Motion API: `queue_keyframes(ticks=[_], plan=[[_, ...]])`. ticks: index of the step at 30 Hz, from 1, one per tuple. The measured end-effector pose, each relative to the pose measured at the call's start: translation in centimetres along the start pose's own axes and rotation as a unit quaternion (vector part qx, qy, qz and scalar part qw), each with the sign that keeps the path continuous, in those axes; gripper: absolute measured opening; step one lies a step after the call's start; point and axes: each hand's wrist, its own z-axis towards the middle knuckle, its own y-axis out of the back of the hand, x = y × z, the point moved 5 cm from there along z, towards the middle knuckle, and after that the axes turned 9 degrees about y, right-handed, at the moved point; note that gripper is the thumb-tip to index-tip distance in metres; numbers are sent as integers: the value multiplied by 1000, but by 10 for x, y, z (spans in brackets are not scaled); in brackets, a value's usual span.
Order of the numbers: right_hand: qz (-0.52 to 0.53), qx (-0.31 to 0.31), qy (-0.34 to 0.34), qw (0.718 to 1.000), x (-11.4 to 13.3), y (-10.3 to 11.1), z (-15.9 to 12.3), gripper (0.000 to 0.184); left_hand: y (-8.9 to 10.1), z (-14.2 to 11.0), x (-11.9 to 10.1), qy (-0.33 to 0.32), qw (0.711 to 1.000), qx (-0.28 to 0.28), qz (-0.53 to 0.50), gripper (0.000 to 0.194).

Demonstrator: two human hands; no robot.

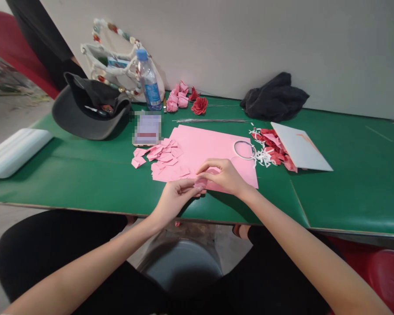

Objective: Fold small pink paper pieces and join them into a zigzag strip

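Note:
My left hand (179,197) and my right hand (221,175) pinch a small piece of pink paper (201,181) between their fingertips, just above the near edge of a large pink paper sheet (213,146). The piece looks folded or rolled, and my fingers partly hide it. To the left of my hands, a loose pile of cut pink paper pieces (159,155) lies on and beside the sheet. A ring of thin wire or tape (243,150) rests on the sheet's right side.
The green table (85,179) holds red paper scraps (269,146), a white card (300,146), pink paper flowers (177,98), a red paper rose (199,105), thin metal wires (210,120), a blurred phone (147,129), a water bottle (148,81), a dark cap (92,111) and black cloth (274,98).

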Motion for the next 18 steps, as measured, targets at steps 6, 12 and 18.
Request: queue_keyframes(ticks=[6, 12, 18], plan=[[-5, 0, 5, 1000, 1, 0, 1, 8, 1, 1, 3, 3, 1000, 6, -4, 27], [-4, 9, 24, 1000, 0, -2, 2, 7, -1, 1, 3, 7, 1000, 9, -10, 28], [-11, 13, 26, 1000, 1, -3, 5, 8, -3, 0, 3, 18, 999, 4, -47, 30]])
